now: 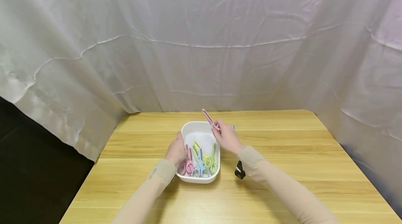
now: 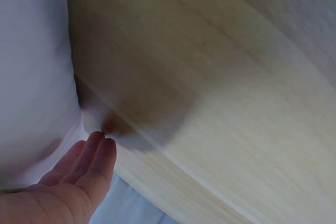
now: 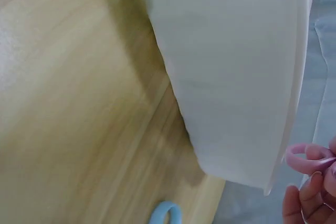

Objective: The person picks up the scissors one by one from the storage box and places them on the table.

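Observation:
A white plastic box [image 1: 197, 180] stands on the table with several scissors in it. Pink scissors [image 1: 189, 164] lie at its left, blue scissors [image 1: 200, 166] in the middle, green scissors [image 1: 213, 161] at the right. My left hand [image 1: 177, 150] grips the box's left wall, fingers along the outside [image 2: 79, 171] and thumb side at the rim. My right hand [image 1: 228, 138] pinches another pair of pink scissors [image 1: 208, 117] by the handle [image 3: 299, 159], blades pointing up and left over the box's far right corner.
Past the right hand, a blue handle [image 3: 167, 214] rests on the wooden table [image 1: 282, 140], mostly hidden in the head view. Pale curtains [image 1: 201, 74] hang behind the table's far edge and along both sides.

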Demonstrator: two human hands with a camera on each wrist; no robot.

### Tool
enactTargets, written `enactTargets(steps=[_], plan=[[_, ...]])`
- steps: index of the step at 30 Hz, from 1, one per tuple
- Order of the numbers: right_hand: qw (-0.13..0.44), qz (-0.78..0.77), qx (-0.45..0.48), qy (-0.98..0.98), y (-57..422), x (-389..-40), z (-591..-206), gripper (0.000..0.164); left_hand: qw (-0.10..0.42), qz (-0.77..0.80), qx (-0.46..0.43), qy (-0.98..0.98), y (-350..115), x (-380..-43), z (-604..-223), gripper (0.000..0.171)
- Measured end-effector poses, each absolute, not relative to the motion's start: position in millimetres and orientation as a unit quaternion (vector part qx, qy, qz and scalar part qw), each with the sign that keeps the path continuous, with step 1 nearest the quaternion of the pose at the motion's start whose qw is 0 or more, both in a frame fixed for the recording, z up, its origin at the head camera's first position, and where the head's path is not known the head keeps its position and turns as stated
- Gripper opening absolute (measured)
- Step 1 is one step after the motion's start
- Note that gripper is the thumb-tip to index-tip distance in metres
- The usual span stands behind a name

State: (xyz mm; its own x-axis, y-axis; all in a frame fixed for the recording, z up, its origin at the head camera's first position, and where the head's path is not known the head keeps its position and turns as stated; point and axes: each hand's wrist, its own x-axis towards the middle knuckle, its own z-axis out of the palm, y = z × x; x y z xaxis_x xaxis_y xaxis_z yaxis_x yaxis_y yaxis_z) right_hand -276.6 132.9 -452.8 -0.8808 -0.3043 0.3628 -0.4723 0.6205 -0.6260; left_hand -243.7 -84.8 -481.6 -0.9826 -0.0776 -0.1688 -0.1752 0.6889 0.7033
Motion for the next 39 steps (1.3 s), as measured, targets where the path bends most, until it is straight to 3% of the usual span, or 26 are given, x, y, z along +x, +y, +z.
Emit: enactTargets(steps=[16, 39], plan=[[0.052, 0.547, 0.143, -0.823, 167, -280, -458, 0.019, 0.068, 0.380, -0.061, 0.920, -86, -245, -481, 0.093], [0.011, 0.543, 0.003, -0.840, 222, -290, -487, 0.030, 0.064, 0.379, -0.061, 0.921, -86, -244, -482, 0.094]])
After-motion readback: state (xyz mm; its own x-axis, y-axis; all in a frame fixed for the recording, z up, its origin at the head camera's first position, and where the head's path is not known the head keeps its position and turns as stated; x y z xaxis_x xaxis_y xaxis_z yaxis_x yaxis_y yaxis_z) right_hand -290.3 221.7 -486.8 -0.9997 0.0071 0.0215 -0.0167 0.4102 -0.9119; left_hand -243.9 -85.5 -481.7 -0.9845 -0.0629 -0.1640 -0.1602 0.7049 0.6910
